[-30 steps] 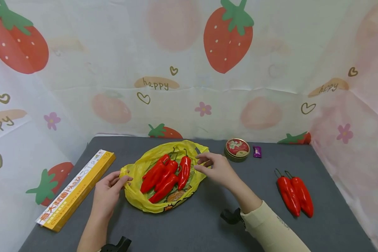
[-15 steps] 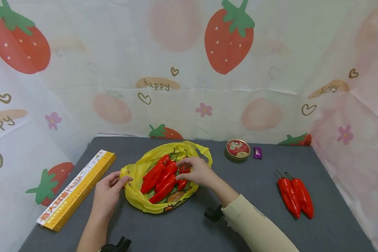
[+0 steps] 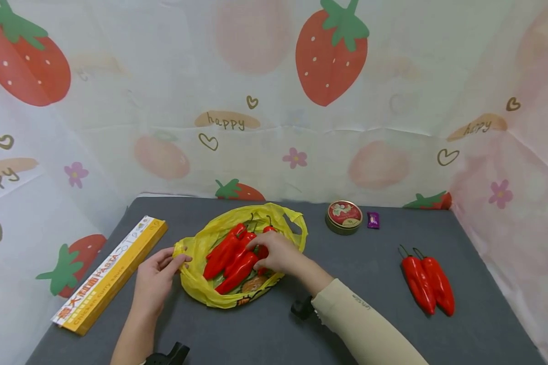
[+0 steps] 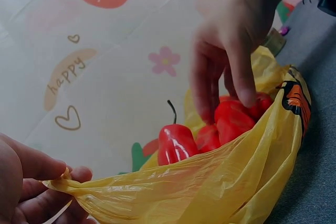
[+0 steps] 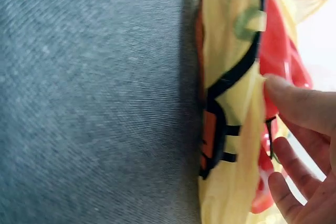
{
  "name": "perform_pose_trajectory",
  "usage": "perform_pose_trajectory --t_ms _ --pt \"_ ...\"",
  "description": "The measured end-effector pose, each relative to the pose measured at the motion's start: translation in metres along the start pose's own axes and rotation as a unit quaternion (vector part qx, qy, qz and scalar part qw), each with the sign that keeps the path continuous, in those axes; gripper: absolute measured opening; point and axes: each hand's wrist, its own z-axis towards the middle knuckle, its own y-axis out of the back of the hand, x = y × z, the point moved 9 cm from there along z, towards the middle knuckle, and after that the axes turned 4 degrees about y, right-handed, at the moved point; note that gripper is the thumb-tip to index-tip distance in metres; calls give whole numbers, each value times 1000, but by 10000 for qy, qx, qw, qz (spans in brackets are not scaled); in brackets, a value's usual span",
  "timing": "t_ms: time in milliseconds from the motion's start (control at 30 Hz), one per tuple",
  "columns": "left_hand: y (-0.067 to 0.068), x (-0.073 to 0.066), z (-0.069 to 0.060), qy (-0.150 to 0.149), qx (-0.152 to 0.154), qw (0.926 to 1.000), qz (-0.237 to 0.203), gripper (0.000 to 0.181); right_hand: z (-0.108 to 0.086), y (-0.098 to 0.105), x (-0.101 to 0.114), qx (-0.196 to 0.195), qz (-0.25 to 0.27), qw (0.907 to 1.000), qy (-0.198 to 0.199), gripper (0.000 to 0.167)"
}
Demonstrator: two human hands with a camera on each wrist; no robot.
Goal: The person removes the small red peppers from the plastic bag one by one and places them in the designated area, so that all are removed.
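Note:
A yellow plastic bag (image 3: 196, 291) lies spread with its mouth up, and several red peppers (image 3: 224, 256) rest inside it. At the bag's left rim my left hand (image 3: 154, 281) pinches the plastic; the left wrist view shows the twisted edge (image 4: 65, 184) between thumb and fingers. My right hand (image 3: 283, 256) reaches down over the peppers at the right side of the bag, partly hiding the rightmost one. Its thumb and fingers stand apart around the peppers (image 4: 233, 121). In the right wrist view the thumb (image 5: 299, 100) lies against a red pepper (image 5: 275, 51).
A long yellow and white pasta box (image 3: 111, 274) lies at the left. Behind the bag to the right are a round red tin (image 3: 344, 215) and a small purple packet (image 3: 373, 220). Two more red peppers (image 3: 426, 284) lie on the grey table (image 3: 370, 314) at the right.
My right hand has moved left and down from the bag's right rim to the peppers inside. The rim has sprung into a loop there. My left hand has stayed at the left rim.

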Motion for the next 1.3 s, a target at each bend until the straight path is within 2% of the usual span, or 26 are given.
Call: perform_pose_trajectory --t_ms 267,400,500,633,733,967,1100,1300 --pt "-3 2 3 -24 84 10000 8 38 -1 -2 2 -7 -430 9991 19 39" --pt "-2 3 3 20 54 10000 21 39 -3 0 6 8 -505 9984 253 35" --pt "-1 2 2 5 35 10000 -3 39 -6 3 7 35 -135 9990 434 35" --pt "-2 1 1 -69 63 10000 -3 39 -11 12 6 -44 810 9956 468 36" --pt "-2 1 1 -94 65 9999 16 39 -15 18 3 -154 1457 9885 380 39" --pt "-1 3 0 -38 -27 9999 110 37 -25 33 -1 -421 2314 9716 240 55" --pt "0 3 0 -33 -36 9999 136 36 -33 45 -1 -717 2999 9511 199 62" --pt "0 2 0 -28 -30 9999 100 37 -48 66 -3 -1342 3547 9247 341 73"
